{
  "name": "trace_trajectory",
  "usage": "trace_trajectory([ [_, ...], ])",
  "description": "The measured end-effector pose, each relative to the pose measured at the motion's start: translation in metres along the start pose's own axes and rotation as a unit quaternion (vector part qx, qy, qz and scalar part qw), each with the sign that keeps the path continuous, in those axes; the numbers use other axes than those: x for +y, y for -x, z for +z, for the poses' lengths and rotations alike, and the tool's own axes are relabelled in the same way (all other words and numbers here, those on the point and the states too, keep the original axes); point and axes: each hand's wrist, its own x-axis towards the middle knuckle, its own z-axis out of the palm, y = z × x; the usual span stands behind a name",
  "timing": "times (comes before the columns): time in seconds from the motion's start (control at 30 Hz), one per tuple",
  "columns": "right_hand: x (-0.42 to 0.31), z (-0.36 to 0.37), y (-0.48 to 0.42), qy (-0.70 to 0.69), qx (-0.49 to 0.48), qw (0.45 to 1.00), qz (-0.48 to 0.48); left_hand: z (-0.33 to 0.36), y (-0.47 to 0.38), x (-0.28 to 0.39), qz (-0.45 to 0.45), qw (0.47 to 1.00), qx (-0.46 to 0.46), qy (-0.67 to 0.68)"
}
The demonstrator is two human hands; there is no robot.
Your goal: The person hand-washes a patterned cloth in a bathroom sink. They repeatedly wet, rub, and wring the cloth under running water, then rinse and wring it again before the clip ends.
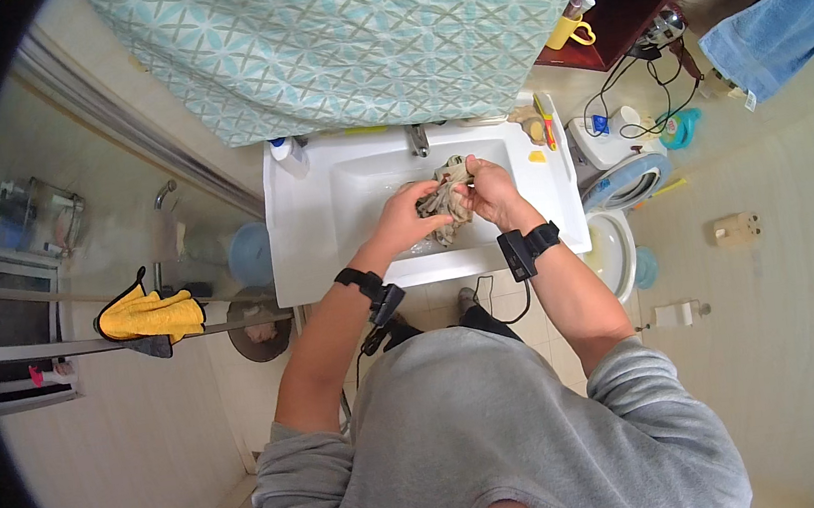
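Observation:
A bunched, wet-looking greyish-beige cloth (452,202) is between my hands, over the basin of a white washbasin (302,228). My left hand (409,216) curves around the cloth's left side, with thumb and fingers against it. From the right, my right hand (491,188) grips the upper right part of the cloth between thumb and fingers. Just above the cloth is the chrome faucet (419,141) at the back of the basin. Some water shows in the basin below the cloth. Its lower end hangs down toward the basin floor.
A white bottle with a blue cap (289,156) stands at the back left of the washbasin. On its right ledge lie a red-yellow brush (547,123) and a yellow piece (537,156), perhaps soap. A toilet (610,253) is at right; a patterned curtain (367,40) hangs behind.

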Motion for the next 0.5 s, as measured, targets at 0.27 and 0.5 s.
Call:
trace_trajectory([
  [0.27,0.039,-0.011,0.004,0.006,0.023,1.000,-0.009,-0.009,-0.007,-0.006,-0.078,0.993,-0.029,-0.083],
  [0.5,0.116,-0.040,-0.019,0.432,0.168,0.868,-0.179,-0.061,-0.001,-0.004,-0.182,0.976,-0.057,0.110],
])
